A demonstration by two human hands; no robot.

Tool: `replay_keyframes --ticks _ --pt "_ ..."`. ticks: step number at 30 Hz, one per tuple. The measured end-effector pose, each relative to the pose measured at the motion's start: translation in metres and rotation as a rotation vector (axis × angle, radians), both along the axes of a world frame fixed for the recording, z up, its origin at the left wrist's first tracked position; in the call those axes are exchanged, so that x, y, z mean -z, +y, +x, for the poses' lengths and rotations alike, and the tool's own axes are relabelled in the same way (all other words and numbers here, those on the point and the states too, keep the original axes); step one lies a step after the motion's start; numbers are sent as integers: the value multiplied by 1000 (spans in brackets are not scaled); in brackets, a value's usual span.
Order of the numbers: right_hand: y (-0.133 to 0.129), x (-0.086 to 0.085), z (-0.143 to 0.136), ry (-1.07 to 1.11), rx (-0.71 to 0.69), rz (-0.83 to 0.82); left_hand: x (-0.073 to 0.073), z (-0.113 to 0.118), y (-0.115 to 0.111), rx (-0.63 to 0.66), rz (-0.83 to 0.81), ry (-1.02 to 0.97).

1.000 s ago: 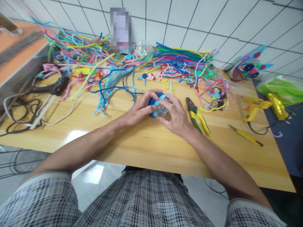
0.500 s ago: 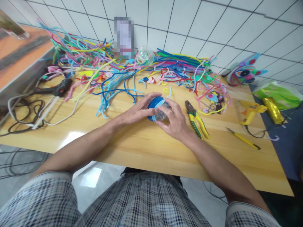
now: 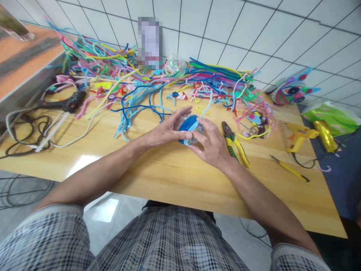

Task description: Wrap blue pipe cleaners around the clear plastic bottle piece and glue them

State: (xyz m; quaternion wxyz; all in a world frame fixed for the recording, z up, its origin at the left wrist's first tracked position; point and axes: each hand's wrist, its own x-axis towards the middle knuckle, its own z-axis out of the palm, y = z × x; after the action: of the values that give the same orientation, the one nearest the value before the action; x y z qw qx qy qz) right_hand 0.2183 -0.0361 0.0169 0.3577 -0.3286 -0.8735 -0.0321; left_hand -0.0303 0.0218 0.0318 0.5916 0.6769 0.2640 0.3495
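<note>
Between my two hands, just above or on the wooden table, is a clear plastic ball-like piece (image 3: 193, 128) wrapped with dark blue and light blue pipe cleaners. My left hand (image 3: 171, 130) holds its left side, thumb across the front and fingers behind. From the right, my right hand (image 3: 213, 145) closes round it, with thumb and fingers on the light blue band. A loose light blue pipe cleaner end (image 3: 208, 103) sticks up behind my right fingers. My fingers cover part of the piece. Close to my right hand lie yellow-and-green pliers (image 3: 235, 145).
Heaps of pipe cleaners (image 3: 96, 62) line the wall, with another clear ball (image 3: 175, 66) among them. On the left lies a black glue gun (image 3: 66, 102) with cables. A yellow glue gun (image 3: 302, 136), a yellow craft knife (image 3: 290, 168) and a decorated mask-like piece (image 3: 295, 89) are at right.
The wrapped piece has turned slightly in my hands, showing more clear plastic at its left. The loose light blue end now stands higher. My view has shifted a little.
</note>
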Motion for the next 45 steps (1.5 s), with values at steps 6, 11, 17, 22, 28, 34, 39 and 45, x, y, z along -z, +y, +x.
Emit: replay_keyframes --ticks 6,11,17,22,28,34,39,45 --pt "0 2 -2 36 -23 -26 6 2 2 -32 -8 38" --pt "0 -2 -2 52 -10 -43 3 5 -4 -55 -73 37" --pt "2 -10 4 38 17 -48 1 7 -8 -62 -40 28" --pt "1 -16 7 56 4 -63 -1 7 -9 -44 -5 51" --pt "4 -23 11 57 -42 -139 1 7 -11 -20 32 26" --pt "6 -21 10 147 56 -102 0 6 -12 -34 54 74" --pt "3 -18 8 217 94 -63 -2 7 -11 -42 47 71" --pt "0 -18 7 154 62 -28 0 9 -11 -39 48 36"
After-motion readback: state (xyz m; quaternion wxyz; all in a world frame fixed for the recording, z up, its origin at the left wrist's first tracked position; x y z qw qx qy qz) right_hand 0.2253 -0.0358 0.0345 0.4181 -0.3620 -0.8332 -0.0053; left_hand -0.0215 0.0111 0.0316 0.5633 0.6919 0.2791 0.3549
